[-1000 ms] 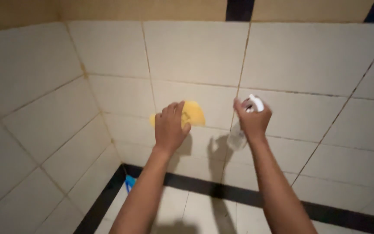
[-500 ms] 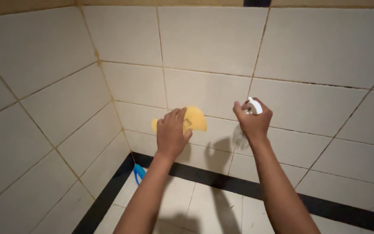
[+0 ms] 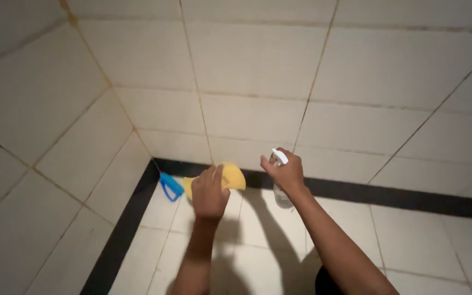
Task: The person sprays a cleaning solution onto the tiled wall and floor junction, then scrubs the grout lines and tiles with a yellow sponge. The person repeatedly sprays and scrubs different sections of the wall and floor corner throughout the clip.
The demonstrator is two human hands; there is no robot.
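left hand (image 3: pixel 210 191) flat over yellow sponge (image 3: pixel 230 176), grip closed around it, pressed low near the black tile band (image 3: pixel 389 196) where wall meets floor, placed for wiping. right hand (image 3: pixel 284 172) wrapped tight on clear spray bottle (image 3: pixel 281 194), white nozzle (image 3: pixel 279 156) up top, pointing toward the cream wall tiles (image 3: pixel 252 60), bottle hanging just right of sponge. blue handled object (image 3: pixel 170 186) lying in corner beside sponge, untouched.

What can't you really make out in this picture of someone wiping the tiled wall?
- Spray bottle: head view, the right hand covers its neck; contents unclear.
- Yellow sponge: the left hand hides much of it.
- Blue thing in the corner: too small to identify.
- Both arms: cut off by the bottom edge.
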